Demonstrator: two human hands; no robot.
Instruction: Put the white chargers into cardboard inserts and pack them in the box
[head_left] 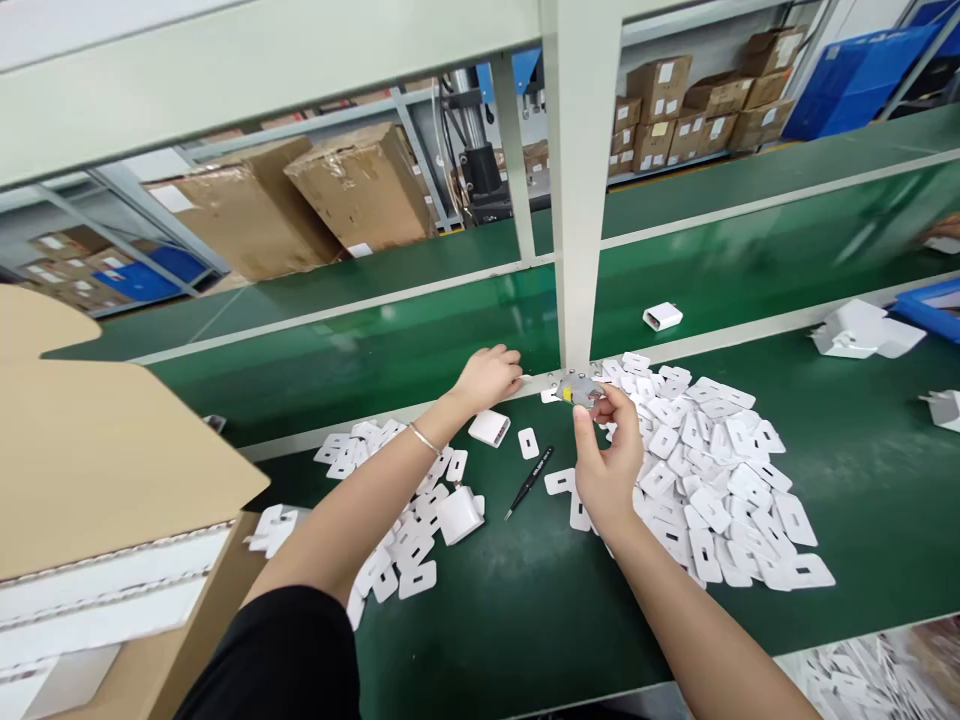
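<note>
My right hand (609,455) pinches a small grey electronic part with a yellow patch (577,389) between thumb and fingers, in front of the upright post. At the ledge to its left, my left hand (489,378) has its fingers curled; what they hold is hidden, though a bit of white shows by the fingertips. Just below it lies a white charger housing (490,428) with an open end. Black tweezers (529,483) rest on the green bench between my arms, near a loose white faceplate (529,443). A white plug charger (460,515) sits beside my left forearm.
A large heap of white faceplates (705,470) spreads right; a smaller pile (409,550) lies left, partly behind my forearm. An open cardboard box (112,460) stands at left. The post (577,200) rises from the ledge. Another housing (663,317) is on the green belt beyond.
</note>
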